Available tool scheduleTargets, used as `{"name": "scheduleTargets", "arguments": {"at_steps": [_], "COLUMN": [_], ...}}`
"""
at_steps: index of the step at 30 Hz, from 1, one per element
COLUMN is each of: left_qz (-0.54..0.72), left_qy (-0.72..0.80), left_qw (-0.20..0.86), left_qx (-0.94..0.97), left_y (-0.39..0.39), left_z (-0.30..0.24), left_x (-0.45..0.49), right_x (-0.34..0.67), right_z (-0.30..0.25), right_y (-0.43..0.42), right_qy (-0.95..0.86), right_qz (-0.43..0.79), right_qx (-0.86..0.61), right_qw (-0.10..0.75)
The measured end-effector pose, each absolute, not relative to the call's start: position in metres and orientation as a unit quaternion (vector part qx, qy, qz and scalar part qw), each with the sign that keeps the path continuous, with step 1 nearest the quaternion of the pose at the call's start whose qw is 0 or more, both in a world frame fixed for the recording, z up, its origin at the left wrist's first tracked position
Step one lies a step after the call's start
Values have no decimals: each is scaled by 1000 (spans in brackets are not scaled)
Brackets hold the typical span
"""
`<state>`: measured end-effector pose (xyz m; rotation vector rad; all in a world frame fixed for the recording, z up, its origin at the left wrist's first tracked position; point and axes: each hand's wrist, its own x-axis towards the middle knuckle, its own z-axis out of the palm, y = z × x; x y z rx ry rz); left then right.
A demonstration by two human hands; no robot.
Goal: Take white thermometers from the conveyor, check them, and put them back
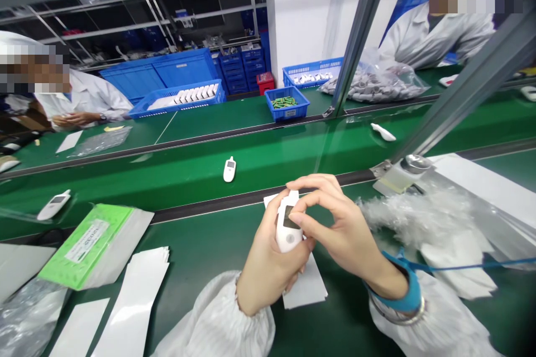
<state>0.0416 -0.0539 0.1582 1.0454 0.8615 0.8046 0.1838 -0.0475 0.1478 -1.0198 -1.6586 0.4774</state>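
Note:
A small white thermometer-like device (288, 228) with a dark screen is upright in my left hand (268, 265), whose fingers are wrapped round its body. My right hand (339, 226) is curled over it from the right, with thumb and fingertips pinched at the screen. Whether a film is between those fingertips is too small to tell. Under both hands lies a white paper slip (307, 287) on the green table (209, 245). A blue wrist strap (404, 293) with a blue cord circles my right wrist.
A green packet (86, 245) and white sleeves (129, 301) lie at left; clear plastic bags (422, 217) at right. More white devices (229, 169) (53, 204) (383, 132) rest on the conveyor belt. Blue bins (287, 103) stand beyond. Two people in white coats (90, 97) (435, 33) sit across. Metal frame bars (460, 97) slant at right.

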Motion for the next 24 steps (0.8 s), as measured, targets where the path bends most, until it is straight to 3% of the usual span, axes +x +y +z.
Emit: {"name": "scheduleTargets", "arguments": {"at_steps": [24], "left_qz": [359], "left_qy": [379], "left_qw": [707], "left_qx": [478], "left_y": [-55], "left_z": [157], "left_x": [41], "right_x": [186], "right_z": [149], "right_y": [-47], "right_qy": [-703], "right_qz": [195], "right_qx": [-416], "right_qw": [542]}}
